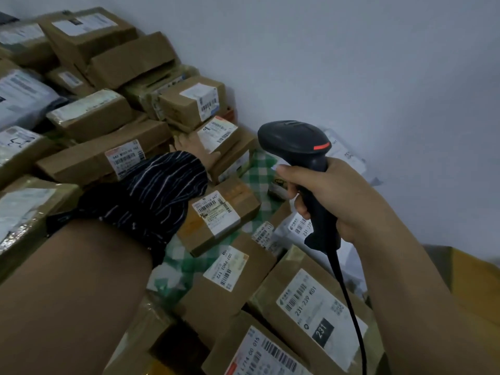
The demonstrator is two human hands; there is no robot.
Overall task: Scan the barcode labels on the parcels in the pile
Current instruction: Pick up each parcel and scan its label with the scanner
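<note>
Cardboard parcels (213, 307) in a pile, scanner (297, 142) held above them.
Brown boxes with white barcode labels (311, 304) lay heaped left of and below the scanner. The right hand (332, 196) held the scanner, fingers (292, 174) clamped round its grip. Just left of the scanner, the left hand (194, 151), beyond a striped sleeve (151, 190), touched a small labelled parcel (216, 133); how its fingers lay could not be told. A green checked cloth (259, 169) showed below the scanner.
</note>
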